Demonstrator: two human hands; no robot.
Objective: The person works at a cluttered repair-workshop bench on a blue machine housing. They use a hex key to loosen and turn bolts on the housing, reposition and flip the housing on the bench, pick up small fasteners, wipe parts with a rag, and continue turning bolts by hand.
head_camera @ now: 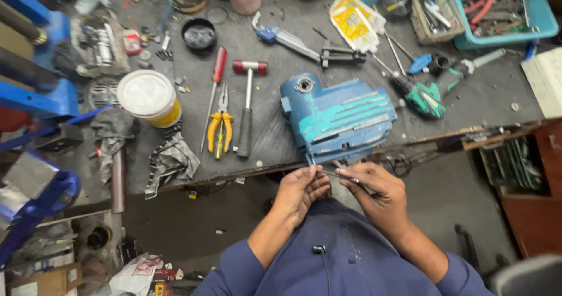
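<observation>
You are holding both hands close to your chest, just below the bench edge. Your left hand [300, 189] is curling its fingers nearly closed and pinching one end of a thin metal rod [336, 175] between thumb and fingertips. Your right hand [374, 190] is pinching the other end of that rod, its fingers also drawn in tight around it. The rod is lying roughly level between the two hands, slightly lower toward three o'clock.

Just past your hands, at twelve o'clock, a blue motor housing [336, 117] is sitting on the grey workbench [269, 150], its near corner almost touching the rod. At ten o'clock from the housing, a black-handled hammer [247, 106] with a red head is lying lengthwise, with yellow-handled pliers [220, 129] just beside it and a red-handled screwdriver [213, 94] beyond those. Farther toward nine o'clock, a round tub with a white lid [147, 97] is standing upright near a crumpled grey rag [171, 161].

At two o'clock from the housing, a green power tool [422, 97] is lying on its side. Farther back, a yellow packet [355, 22] is resting at twelve o'clock, and a teal tray [502, 9] of red-handled tools is sitting at the far one o'clock corner.
</observation>
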